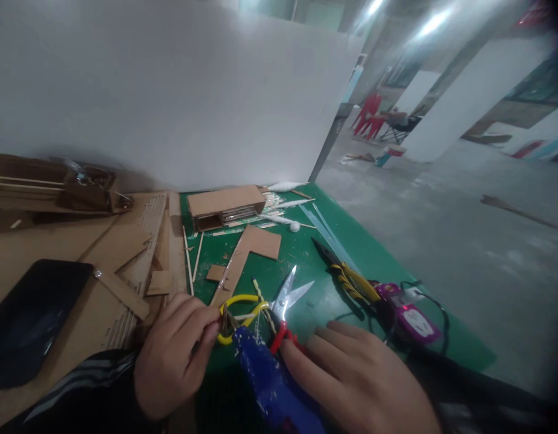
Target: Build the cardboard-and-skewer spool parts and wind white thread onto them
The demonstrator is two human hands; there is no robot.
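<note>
My left hand (pixel 179 349) is closed, its thumb and finger pinching a small brown piece (pixel 225 316) whose kind I cannot make out. Just beside it is the tip of a blue hot glue gun (pixel 260 374), flecked with white bits. My right hand (pixel 360 374) is wrapped round the gun's right side, hiding the grip. Beyond the gun lie scissors with spread silver blades (pixel 288 295). Yellow handle loops (pixel 237 299) show behind the gun's tip, and a red part (pixel 279 337) is by my right thumb; which tool each belongs to is unclear.
A cardboard box (pixel 228 205) and an L-shaped cardboard piece (pixel 260 240) lie on the green tabletop (pixel 301 241). To the right are yellow-and-black pliers (pixel 351 280) and a purple power strip (pixel 412 319). At left, a black tablet-like slab (pixel 38 319) rests on cardboard. A white panel (pixel 179 90) stands behind.
</note>
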